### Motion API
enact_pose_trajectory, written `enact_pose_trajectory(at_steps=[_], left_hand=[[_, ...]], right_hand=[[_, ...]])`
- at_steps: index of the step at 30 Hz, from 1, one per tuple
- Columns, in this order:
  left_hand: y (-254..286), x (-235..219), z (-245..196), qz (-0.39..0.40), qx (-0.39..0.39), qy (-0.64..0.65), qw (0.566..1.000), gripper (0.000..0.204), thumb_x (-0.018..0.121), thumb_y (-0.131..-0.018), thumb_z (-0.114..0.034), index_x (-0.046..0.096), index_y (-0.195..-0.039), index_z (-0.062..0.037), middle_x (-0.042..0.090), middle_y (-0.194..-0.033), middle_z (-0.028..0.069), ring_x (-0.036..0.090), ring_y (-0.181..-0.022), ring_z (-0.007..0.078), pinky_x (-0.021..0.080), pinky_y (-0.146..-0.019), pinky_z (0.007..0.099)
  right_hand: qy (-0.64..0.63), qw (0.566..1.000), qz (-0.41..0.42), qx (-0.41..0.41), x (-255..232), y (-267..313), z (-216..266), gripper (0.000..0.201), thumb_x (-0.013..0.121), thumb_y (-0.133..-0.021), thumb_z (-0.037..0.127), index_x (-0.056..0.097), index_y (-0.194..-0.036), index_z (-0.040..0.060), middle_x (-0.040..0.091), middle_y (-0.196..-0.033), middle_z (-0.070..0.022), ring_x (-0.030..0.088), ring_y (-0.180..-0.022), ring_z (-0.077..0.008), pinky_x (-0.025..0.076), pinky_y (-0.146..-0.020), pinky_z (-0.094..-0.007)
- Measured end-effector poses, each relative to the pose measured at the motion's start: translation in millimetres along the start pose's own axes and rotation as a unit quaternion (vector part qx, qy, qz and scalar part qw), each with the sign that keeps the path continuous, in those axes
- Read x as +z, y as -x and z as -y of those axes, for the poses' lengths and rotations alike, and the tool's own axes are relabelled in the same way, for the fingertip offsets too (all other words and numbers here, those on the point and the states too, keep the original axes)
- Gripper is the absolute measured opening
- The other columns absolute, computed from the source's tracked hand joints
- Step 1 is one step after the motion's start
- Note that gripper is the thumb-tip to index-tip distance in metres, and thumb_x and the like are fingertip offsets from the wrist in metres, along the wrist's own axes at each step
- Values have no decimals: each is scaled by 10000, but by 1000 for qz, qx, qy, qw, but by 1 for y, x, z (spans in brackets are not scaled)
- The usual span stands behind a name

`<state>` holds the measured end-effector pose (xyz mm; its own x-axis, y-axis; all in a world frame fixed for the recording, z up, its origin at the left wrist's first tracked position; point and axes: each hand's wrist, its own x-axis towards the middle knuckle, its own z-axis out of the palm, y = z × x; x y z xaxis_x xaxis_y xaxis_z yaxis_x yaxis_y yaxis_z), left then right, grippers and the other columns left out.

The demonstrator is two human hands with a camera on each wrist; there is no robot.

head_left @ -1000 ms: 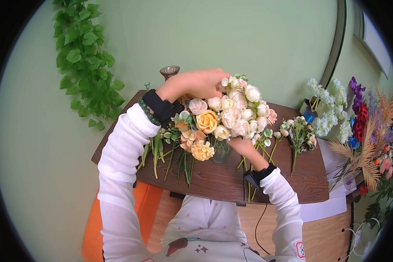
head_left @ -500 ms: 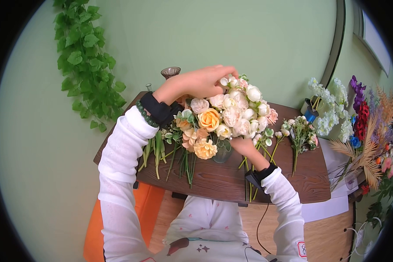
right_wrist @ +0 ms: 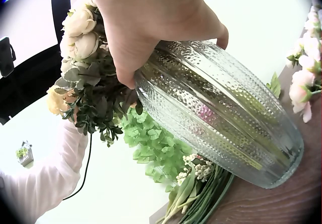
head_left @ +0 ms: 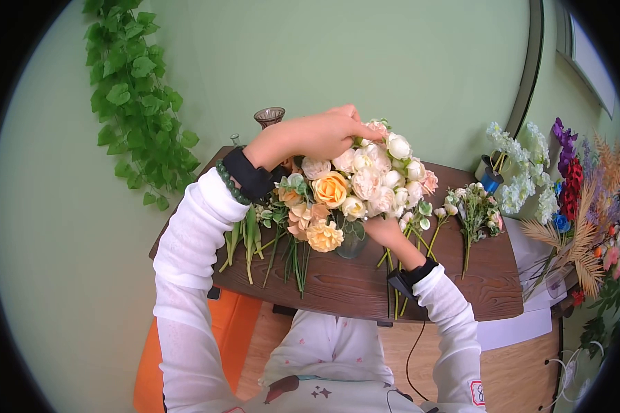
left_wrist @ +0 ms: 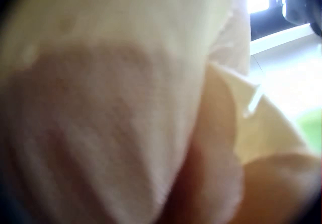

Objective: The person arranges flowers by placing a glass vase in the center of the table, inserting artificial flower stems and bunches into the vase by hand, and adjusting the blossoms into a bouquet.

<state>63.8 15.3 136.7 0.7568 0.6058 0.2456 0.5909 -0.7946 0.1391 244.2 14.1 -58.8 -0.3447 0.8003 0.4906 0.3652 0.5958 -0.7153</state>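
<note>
A ribbed, textured clear glass vase (right_wrist: pixel 226 116) stands on the table with a full bouquet of white, pale pink and orange flowers (head_left: pixel 393 180) in its mouth. My right hand (head_left: pixel 386 233) grips the vase near its neck, thumb and fingers around the glass in the right wrist view. Over the far left side of the bouquet reaches my left hand (head_left: pixel 322 135), with a finger stretched onto the upper blooms beside a pale pink flower (head_left: pixel 377 129). Its other fingers are hidden from the head view. The left wrist view is mostly blurred skin.
Loose green stems (head_left: pixel 251 248) lie on the brown table (head_left: pixel 337 279) to the left. Small flower sprigs (head_left: pixel 472 210) lie to the right. A smoky glass vase (head_left: pixel 269 115) stands at the back left. White blossoms (head_left: pixel 523 172) and a colourful flower cluster (head_left: pixel 575 199) occupy the far right.
My left hand has shifted over the top blooms, its finger going from arched above a white flower to stretched out across the upper flowers. The right hand keeps its hold on the vase.
</note>
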Motion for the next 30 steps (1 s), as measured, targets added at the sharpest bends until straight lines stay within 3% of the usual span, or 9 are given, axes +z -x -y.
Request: enact_pose_trajectory(at_steps=[6,8,10,14,18,20,26,28,30], left_hand=[[-1,-2,3,32,-28,1,999,457,381,-865,-152,443,-1311,-230,464,-1003,104,439,-978,242,337,-907,302],[-1,0,5,31,-37,12,999,426,372,-894,-301,422,-1316,-272,460,-1042,168,423,-1013,316,335,-927,364],[1,1,2,36,-46,-7,998,432,378,-900,-313,400,-1329,-266,455,-1046,173,426,-1005,318,340,-920,364],[-1,0,-7,58,-54,-78,994,476,382,-930,-366,335,-1370,-190,444,-1053,151,432,-964,273,344,-900,327],[5,-2,-8,3,-62,-16,998,491,381,-933,-367,318,-1377,-165,445,-1143,165,447,-1043,276,350,-922,331],[7,-7,1,-57,-97,171,979,526,402,-925,-395,327,-1364,-115,431,-1261,167,440,-1143,259,339,-965,316],[25,-35,14,42,-162,80,983,503,464,-883,-331,389,-1310,-76,465,-1281,127,449,-1174,224,356,-975,317],[31,-36,15,56,-147,57,986,499,491,-864,-289,393,-1308,-83,481,-1262,127,466,-1154,222,372,-959,329],[33,-35,17,70,-132,35,988,502,517,-844,-247,397,-1306,-91,498,-1243,127,484,-1134,221,387,-944,342]], right_hand=[[18,1000,-9,-20,2,-1,-5,421,665,-698,81,537,-1095,24,593,-1032,-90,556,-936,-194,444,-816,-322],[27,1000,-4,-9,0,0,6,423,666,-696,80,537,-1094,24,592,-1035,-91,555,-943,-196,443,-821,-323],[-43,996,9,71,-6,2,20,423,671,-692,80,538,-1089,22,593,-1030,-88,559,-934,-190,448,-816,-321],[-25,998,14,55,-5,2,18,413,674,-688,79,543,-1075,19,599,-1008,-82,566,-908,-184,456,-797,-317],[-43,998,-3,46,-1,2,9,383,665,-690,74,552,-1052,17,606,-978,-79,572,-876,-176,463,-770,-311],[-32,999,-12,22,-1,0,5,373,661,-691,72,555,-1045,17,607,-971,-80,572,-872,-176,463,-767,-311],[-26,997,-26,-69,1,1,-10,341,625,-712,68,557,-1042,17,615,-979,-90,575,-880,-201,455,-775,-325],[14,999,34,16,-3,2,-12,336,601,-729,80,556,-1056,19,613,-1012,-110,577,-902,-237,450,-791,-331],[49,998,46,21,-5,1,-9,330,587,-747,84,554,-1068,12,601,-1049,-133,566,-947,-263,435,-830,-333]])
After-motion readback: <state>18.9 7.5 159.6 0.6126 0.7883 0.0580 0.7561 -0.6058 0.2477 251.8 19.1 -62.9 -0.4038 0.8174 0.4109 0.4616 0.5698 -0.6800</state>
